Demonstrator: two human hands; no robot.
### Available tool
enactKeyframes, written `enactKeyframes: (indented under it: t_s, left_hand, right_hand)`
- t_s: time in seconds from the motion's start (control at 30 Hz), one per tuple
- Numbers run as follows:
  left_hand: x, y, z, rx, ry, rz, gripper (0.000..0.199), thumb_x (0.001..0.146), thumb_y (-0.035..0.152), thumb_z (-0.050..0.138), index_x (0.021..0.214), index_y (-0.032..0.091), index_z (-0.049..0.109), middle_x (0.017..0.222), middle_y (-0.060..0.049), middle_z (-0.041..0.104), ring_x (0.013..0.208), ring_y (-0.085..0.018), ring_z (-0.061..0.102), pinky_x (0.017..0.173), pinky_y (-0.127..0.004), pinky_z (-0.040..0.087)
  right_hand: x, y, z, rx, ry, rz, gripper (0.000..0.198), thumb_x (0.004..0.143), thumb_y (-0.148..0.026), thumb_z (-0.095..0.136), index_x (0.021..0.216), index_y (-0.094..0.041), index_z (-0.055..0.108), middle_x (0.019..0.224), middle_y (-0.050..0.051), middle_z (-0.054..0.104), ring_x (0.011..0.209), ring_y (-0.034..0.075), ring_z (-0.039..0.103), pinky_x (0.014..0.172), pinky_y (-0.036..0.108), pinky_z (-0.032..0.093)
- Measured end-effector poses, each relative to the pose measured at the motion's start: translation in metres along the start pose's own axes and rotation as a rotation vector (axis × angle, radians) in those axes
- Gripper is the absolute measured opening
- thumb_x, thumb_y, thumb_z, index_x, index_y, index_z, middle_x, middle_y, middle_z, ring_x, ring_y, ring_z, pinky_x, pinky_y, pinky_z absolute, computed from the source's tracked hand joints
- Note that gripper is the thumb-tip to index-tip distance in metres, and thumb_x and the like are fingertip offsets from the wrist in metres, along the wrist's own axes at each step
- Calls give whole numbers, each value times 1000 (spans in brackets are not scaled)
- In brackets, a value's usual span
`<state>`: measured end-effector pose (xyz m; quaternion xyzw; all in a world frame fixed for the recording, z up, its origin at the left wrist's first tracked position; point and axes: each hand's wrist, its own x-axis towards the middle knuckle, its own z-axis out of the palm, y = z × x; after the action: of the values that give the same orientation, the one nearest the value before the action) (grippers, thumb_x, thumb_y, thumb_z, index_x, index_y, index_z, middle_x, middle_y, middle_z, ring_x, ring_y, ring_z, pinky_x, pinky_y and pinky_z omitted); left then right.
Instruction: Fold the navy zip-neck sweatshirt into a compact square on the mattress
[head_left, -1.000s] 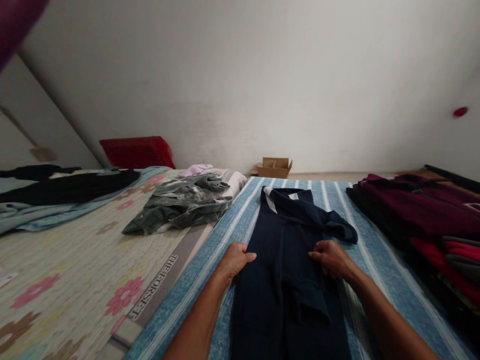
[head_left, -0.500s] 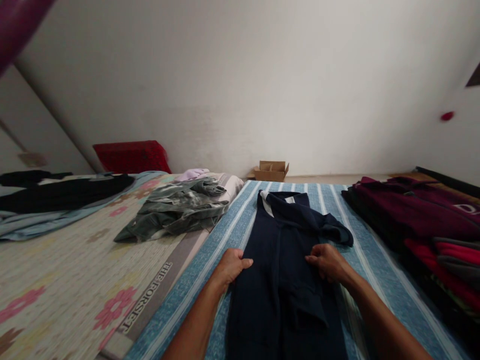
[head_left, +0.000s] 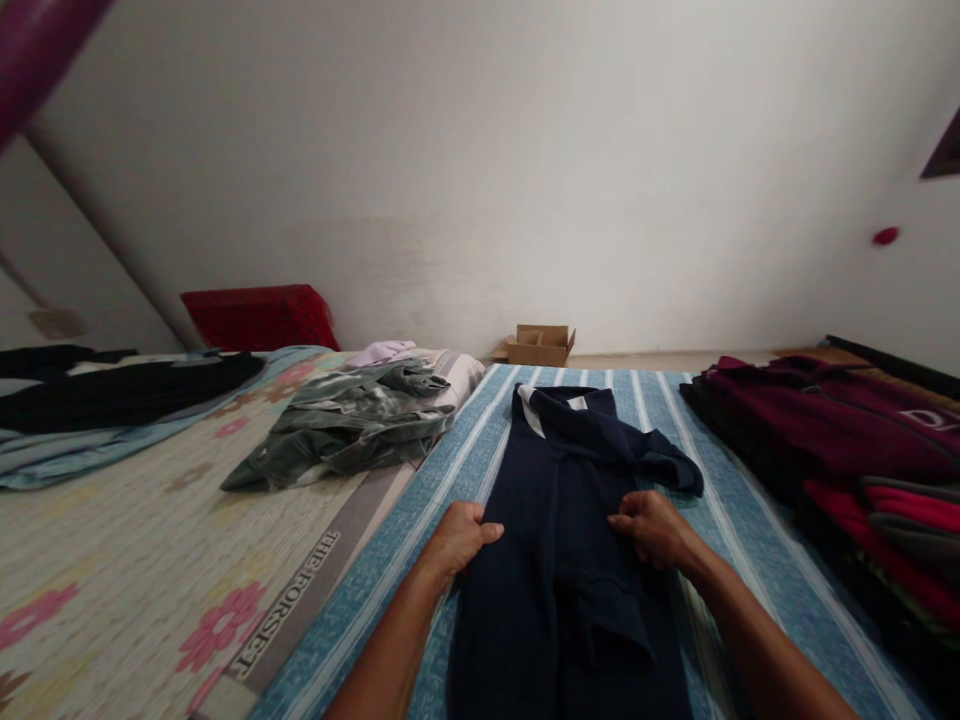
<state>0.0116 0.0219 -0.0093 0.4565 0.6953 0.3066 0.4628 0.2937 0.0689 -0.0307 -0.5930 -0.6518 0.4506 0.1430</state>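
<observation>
A dark navy long-sleeved top (head_left: 517, 590) lies lengthwise on a blue-and-white striped cloth (head_left: 450, 480), its collar end away from me. White patches show near the collar. One sleeve is folded down over the body with its cuff toward me; more fabric juts out at the upper right. My left hand (head_left: 459, 540) pinches the left edge of the top between thumb and fingers. My right hand (head_left: 651, 528) is closed on the fabric at the right side, fingertips curled and partly hidden.
A crumpled grey-green garment (head_left: 345, 430) lies to the left on a flowered mat (head_left: 165, 560), with dark clothes (head_left: 135, 390) farther left. Folded maroon and red clothes (head_left: 832, 420) are stacked at right. A cardboard box (head_left: 538, 346) and a red box (head_left: 259, 318) stand by the wall.
Both hands keep their hold at nearly the same places on the top. The view has shifted very slightly; nothing else has visibly moved.
</observation>
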Motion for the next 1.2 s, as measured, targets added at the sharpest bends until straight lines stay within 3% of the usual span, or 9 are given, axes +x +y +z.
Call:
enactKeyframes:
  t_s: [0.4, 0.9, 1.2]
  left_hand:
    - [-7, 9, 2, 20, 29, -2, 17, 68, 20, 62, 57, 16, 50, 47, 6, 48, 42, -9, 44, 44, -20, 29]
    - [-6, 10, 3, -2, -28, -18, 14, 67, 25, 63, 62, 16, 54, 50, 3, 54, 44, -11, 47, 42, -21, 30]
    - [-7, 14, 5, -13, -21, -35, 13, 69, 20, 60, 60, 16, 51, 48, 4, 52, 40, -10, 45, 42, -21, 30]
  right_hand:
    - [0, 0, -1, -2, 6, -14, 16, 85, -24, 48, 70, -19, 48, 36, -7, 46, 28, 9, 43, 30, 16, 26]
    - [-3, 0, -5, 8, 28, -7, 17, 84, -27, 51, 69, -18, 51, 37, -6, 46, 28, 8, 42, 33, 16, 25]
    - [0, 2, -7, 7, 26, 5, 16, 84, -25, 52, 69, -18, 52, 36, -6, 46, 28, 9, 42, 32, 17, 25]
